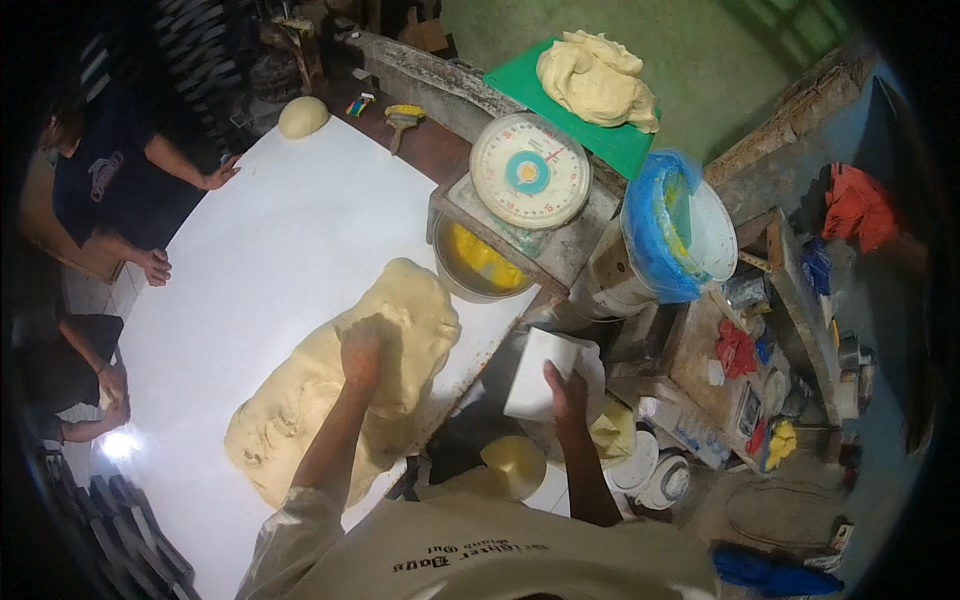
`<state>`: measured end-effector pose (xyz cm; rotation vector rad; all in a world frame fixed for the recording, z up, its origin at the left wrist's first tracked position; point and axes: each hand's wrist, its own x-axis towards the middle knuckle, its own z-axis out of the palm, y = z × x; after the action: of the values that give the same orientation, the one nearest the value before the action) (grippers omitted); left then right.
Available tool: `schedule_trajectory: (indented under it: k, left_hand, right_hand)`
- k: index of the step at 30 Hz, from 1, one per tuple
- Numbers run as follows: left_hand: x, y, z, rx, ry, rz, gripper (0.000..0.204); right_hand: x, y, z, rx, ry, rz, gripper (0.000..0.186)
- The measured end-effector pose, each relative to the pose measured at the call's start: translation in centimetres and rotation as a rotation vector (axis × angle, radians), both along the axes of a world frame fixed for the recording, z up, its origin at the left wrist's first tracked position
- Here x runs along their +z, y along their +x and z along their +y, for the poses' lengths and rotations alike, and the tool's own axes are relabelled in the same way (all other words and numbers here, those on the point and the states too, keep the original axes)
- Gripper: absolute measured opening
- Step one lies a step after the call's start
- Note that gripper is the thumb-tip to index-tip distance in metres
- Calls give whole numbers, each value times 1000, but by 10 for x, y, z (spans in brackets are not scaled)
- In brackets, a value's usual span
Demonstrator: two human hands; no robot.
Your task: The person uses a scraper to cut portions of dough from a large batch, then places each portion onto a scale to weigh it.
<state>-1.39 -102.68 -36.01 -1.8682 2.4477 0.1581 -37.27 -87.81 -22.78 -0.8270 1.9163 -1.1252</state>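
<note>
White and glossy, the broad desk (270,230) stretched out before me, a co-worker's hand (222,175) at its far left edge, and what a mound sat on it! That big, lumpy, pale-yellow mass of soft dough (295,405) sprawled over the near right part, its long axis slanting from near left to far right. My left fingers (360,335) were right on its farther half, curled and pressed in; whether they pinched any dough, I couldn't tell. Off to the right, past the desk's edge, my right fingers (552,373) were closed on a white, straight-sided, box-shaped block (537,372), thumb over it. So the left was the nearer hand, in contact, dough ahead and behind; the right hung well apart. Beyond stood a round, white-faced dial scale (530,170).
</note>
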Motion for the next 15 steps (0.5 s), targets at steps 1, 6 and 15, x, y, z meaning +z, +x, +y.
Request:
schedule_trajectory:
  k: [1, 6, 15]
  left_hand:
    - [-5, 0, -7, -26, 99, -63, 44]
    - [37, 16, -13, -51, 150, 177, 25]
    - [117, 56, 10, -69, 247, 771, 29]
  right_hand:
    - [-7, 14, -15, 16, -18, -98, 49]
    - [-87, 100, -87, 319, -42, -52, 62]
    - [-135, 201, -175, 488, 55, -144, 48]
